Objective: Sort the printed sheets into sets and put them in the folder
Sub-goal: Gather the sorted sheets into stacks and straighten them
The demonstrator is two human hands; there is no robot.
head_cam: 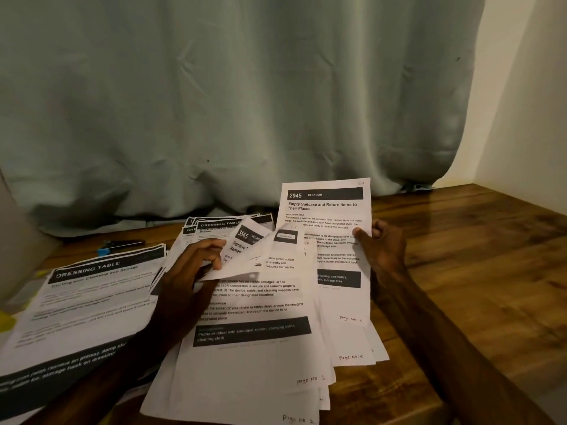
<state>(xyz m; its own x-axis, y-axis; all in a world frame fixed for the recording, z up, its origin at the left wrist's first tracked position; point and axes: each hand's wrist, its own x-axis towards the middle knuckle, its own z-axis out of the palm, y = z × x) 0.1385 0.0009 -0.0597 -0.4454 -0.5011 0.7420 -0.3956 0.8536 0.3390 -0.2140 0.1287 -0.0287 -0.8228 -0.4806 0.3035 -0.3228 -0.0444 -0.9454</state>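
A fanned bundle of printed sheets [254, 348] lies in front of me on the wooden table [460, 256], with handwritten page numbers at the bottom corners. My left hand [187, 271] pinches the curled top edges of two sheets, one headed "3565" [245, 237]. My right hand [379, 250] holds the right edge of a sheet headed "2945 Bedroom" [325, 207], which stands raised behind the bundle. A stack headed "Dressing Table" [92, 299] lies at the left. A second "Dressing Table" stack [221, 223] sits further back. No folder is clearly seen.
A grey-green curtain [230, 102] hangs behind the table and drapes onto its back edge. A dark pen-like object [124, 243] with a blue item beside it lies at the back left. A pale wall [521, 102] closes the right side.
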